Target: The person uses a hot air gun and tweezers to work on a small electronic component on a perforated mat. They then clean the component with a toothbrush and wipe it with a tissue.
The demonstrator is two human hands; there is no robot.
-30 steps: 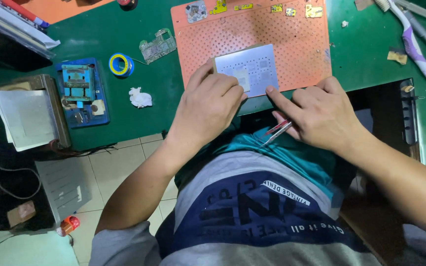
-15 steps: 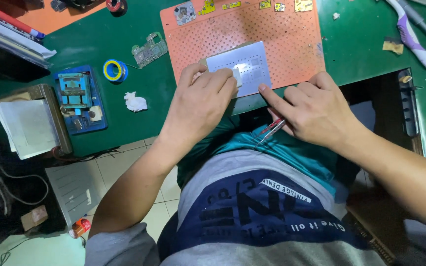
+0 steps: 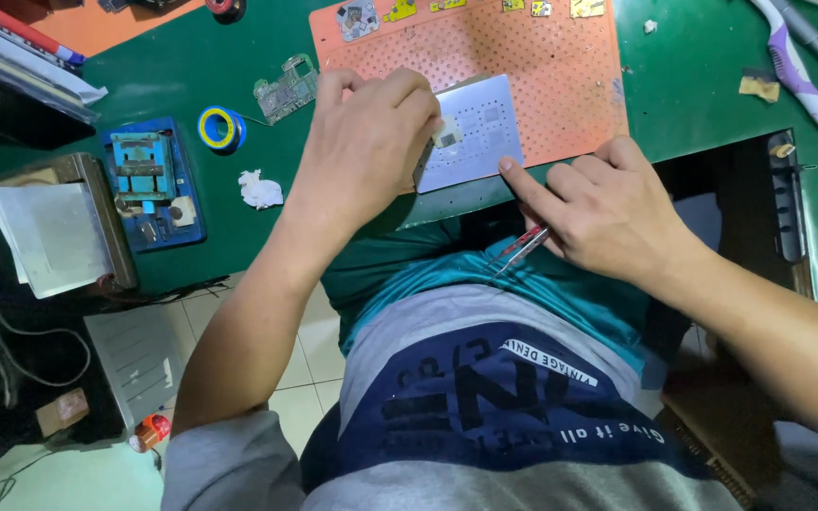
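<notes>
A thin silver metal stencil plate (image 3: 481,132) lies on an orange perforated mat (image 3: 485,57) at the near edge of the green table (image 3: 191,76). My left hand (image 3: 364,151) rests on the plate's left side with fingers curled, pinching a small chip against it. My right hand (image 3: 598,208) presses its index fingertip on the plate's lower right corner and holds red-handled tweezers (image 3: 521,248) tucked under the palm, tips pointing down-left.
A green circuit board (image 3: 286,87), a yellow-blue solder spool (image 3: 220,129), a white crumpled tissue (image 3: 259,189) and a blue fixture (image 3: 151,182) lie left. Small gold parts (image 3: 485,8) sit on the mat's far edge. A white-purple tool (image 3: 807,76) lies right.
My left hand shifted up and left over the plate's left side, uncovering more of it. My right index finger moved to the plate's lower right corner.
</notes>
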